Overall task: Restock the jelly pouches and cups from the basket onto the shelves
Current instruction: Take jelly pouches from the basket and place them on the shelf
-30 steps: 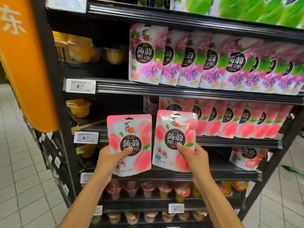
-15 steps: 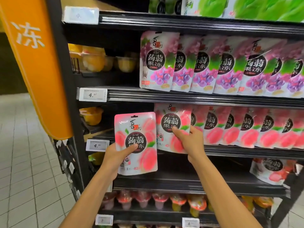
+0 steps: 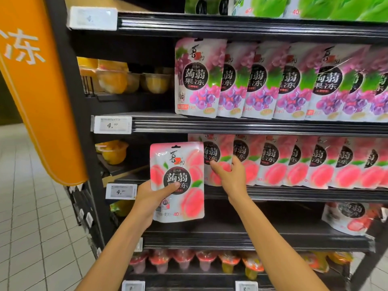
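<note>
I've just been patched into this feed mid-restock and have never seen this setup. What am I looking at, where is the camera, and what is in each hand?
There is no machine here: a person works with bare hands, and the one picture comes from a wide-angle camera on their head, looking forward and down at shop shelves. The left hand grips a peach jelly pouch in front of the shelving. The right hand pinches a second peach pouch at the left end of the peach row standing on the middle shelf. Grape pouches fill the shelf above, and jelly cups sit on a lower shelf. The basket is not in view.
</note>
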`<state>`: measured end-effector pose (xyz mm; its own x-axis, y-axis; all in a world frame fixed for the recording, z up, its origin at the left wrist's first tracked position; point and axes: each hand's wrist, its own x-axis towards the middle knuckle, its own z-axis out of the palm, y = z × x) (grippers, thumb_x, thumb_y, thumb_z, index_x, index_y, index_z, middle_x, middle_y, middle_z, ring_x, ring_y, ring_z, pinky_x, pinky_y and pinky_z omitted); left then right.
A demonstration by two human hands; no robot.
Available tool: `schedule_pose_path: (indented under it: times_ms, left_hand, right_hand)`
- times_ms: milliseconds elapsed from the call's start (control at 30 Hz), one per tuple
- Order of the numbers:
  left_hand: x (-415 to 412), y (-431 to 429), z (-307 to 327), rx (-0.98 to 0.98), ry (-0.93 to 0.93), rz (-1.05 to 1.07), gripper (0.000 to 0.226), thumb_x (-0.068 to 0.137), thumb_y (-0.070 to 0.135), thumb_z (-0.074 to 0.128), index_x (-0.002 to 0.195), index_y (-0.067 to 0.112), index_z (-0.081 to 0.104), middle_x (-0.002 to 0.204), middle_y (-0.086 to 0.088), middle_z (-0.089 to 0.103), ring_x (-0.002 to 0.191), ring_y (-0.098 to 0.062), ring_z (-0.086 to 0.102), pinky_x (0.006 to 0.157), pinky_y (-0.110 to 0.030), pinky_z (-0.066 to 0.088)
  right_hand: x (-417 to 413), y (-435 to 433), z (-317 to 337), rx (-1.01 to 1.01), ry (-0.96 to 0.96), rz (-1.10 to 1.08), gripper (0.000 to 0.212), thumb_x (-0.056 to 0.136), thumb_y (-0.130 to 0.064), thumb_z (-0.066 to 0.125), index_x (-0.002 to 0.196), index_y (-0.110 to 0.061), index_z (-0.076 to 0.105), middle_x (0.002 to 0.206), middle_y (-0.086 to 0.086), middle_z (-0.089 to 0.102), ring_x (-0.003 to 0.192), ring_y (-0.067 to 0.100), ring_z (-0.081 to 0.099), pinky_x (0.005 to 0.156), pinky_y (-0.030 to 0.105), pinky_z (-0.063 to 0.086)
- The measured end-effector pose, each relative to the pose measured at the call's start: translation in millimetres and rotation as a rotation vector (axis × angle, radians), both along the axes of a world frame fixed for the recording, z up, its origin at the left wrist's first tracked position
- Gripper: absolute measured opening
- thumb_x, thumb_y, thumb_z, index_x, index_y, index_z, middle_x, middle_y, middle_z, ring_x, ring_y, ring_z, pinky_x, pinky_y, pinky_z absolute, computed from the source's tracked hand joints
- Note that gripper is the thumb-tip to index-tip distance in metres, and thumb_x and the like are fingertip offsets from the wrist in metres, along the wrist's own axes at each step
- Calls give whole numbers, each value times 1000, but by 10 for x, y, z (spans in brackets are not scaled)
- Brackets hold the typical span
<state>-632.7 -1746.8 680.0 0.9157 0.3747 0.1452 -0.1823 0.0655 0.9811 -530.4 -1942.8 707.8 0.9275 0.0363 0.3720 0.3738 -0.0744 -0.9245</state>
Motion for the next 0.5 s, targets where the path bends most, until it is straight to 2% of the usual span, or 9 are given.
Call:
schedule_pose_path:
  times_ms: [33, 100, 133, 200, 267, 333, 400, 500]
  left_hand:
    - [4, -2, -10, 0, -3, -2, 52, 53, 35, 87, 98, 15, 71, 91, -4, 78, 83, -19, 75, 60, -24, 57]
    - [13, -5, -33, 7, -3, -2, 57, 50, 38, 87, 99, 16, 71, 92, -4, 78, 84, -19, 75, 65, -28, 58]
    - [18, -9, -45, 10, 0, 0, 59, 48, 40, 88, 99, 16, 71, 92, -4, 78, 84, -19, 75, 67, -31, 58]
    - [38, -23, -67, 14, 4, -1, 60, 48, 41, 88, 99, 16, 70, 92, -3, 78, 84, -19, 75, 67, -31, 58]
    - [63, -34, -79, 10, 1, -8, 59, 48, 40, 88, 99, 16, 71, 91, -4, 78, 84, -20, 75, 62, -27, 58]
    - [83, -53, -85, 3, -2, -14, 60, 46, 41, 89, 98, 16, 71, 91, -5, 78, 83, -20, 75, 59, -24, 57]
    - [91, -75, -88, 7, 1, -15, 62, 45, 42, 88, 98, 15, 71, 90, -5, 78, 83, -20, 75, 59, -25, 57]
    - [106, -101, -86, 8, 12, -11, 67, 43, 44, 87, 100, 14, 70, 91, -4, 78, 83, -20, 75, 65, -31, 57]
  right_hand:
    - [-6, -28, -17, -34, -23, -15, 50, 81, -33, 78, 118, -9, 56, 123, -2, 61, 120, 16, 55, 100, 37, 47]
    - [-13, -90, -68, -77, -71, -17, 34, 80, -24, 79, 102, -12, 56, 106, 2, 67, 107, 18, 62, 91, 35, 53]
    - [-21, -120, -102, -87, -80, -13, 29, 80, -19, 79, 99, -17, 57, 100, -1, 68, 100, 14, 64, 88, 32, 54]
    - [-46, -179, -163, -107, -94, -39, 35, 81, -15, 79, 107, -24, 57, 99, -11, 65, 96, 6, 63, 86, 22, 52]
    - [-74, -216, -203, -131, -105, -88, 40, 81, -15, 78, 115, -23, 58, 96, -14, 65, 93, 4, 65, 82, 18, 54]
    - [-99, -239, -233, -223, -130, -184, 38, 81, -23, 79, 113, -29, 60, 91, -17, 64, 88, 1, 64, 77, 22, 56]
    - [-121, -242, -241, -386, -130, -347, 42, 80, -38, 78, 117, -35, 60, 94, -13, 63, 92, 6, 59, 73, 31, 52]
    - [-142, -238, -234, -468, -165, -451, 47, 79, -46, 75, 123, -40, 59, 90, -21, 60, 96, 9, 54, 66, 30, 41]
